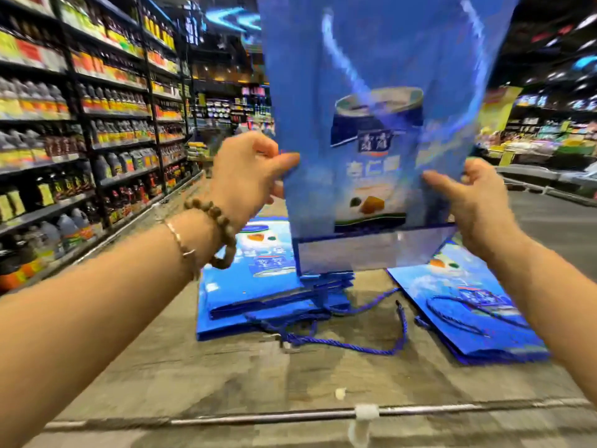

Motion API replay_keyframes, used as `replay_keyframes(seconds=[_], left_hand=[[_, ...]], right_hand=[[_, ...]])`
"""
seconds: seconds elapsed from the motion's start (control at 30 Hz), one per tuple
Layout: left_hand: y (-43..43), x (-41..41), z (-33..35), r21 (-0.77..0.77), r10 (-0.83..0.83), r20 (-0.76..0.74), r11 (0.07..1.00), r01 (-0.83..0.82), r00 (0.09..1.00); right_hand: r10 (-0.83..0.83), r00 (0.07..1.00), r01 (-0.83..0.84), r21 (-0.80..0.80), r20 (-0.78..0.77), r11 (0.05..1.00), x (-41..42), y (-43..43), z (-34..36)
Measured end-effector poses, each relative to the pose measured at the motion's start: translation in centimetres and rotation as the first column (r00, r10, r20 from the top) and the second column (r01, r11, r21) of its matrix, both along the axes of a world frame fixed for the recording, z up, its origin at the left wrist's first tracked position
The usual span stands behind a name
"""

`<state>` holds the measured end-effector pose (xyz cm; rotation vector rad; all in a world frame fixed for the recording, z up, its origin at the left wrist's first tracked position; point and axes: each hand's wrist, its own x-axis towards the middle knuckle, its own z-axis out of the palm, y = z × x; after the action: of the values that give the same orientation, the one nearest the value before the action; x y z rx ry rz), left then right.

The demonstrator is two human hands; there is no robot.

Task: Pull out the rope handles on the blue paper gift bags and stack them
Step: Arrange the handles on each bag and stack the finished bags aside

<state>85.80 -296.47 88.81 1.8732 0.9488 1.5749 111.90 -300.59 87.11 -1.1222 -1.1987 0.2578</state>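
Above the grey-brown counter (323, 376), holds a blue paper gift bag printed with a can (371, 124) upright in the air, blurred. Pinches its left edge with the left hand (248, 169), thumb on the front; grips its right edge with the right hand (471, 198), thumb in front. Below, flat on the counter: a left stack of blue paper bags (252, 295) with dark blue rope handles (349, 342) pulled out, and a right stack of blue bags (484, 324).
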Motion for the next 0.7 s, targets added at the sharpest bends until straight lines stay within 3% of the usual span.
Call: replay_keyframes(seconds=[0.13, 0.23, 0.4, 0.53, 0.7], left_hand=[[0.0, 6.5, 0.1, -0.012, -0.033, -0.025, 0.999, 0.033, 0.999], [0.4, 11.0, 0.3, -0.060, -0.074, 0.039, 0.995, 0.077, 0.996], [1.1, 16.7, -0.2, -0.147, -0.162, 0.001, 0.976, 0.160, 0.987], [2.5, 20.0, -4.9, -0.345, -0.217, -0.007, 0.917, 0.202, 0.976], [5.0, 21.9, -9.5, -0.532, -0.214, -0.111, 0.838, 0.124, 0.970]], right_hand=[[-0.087, 0.996, 0.089, -0.091, 0.032, 0.992, 5.5, -2.8, 1.4], [-0.181, 0.982, 0.185, -0.117, 0.043, 0.976, 9.1, -4.4, 2.9], [-0.292, 0.936, 0.328, -0.186, 0.196, 0.926, 13.1, -5.1, 3.9], [-0.324, 0.894, 0.421, -0.335, 0.309, 0.843, 16.1, -3.4, 0.0], [-0.288, 0.821, 0.536, -0.492, 0.493, 0.685, 18.6, -0.7, -5.9]])
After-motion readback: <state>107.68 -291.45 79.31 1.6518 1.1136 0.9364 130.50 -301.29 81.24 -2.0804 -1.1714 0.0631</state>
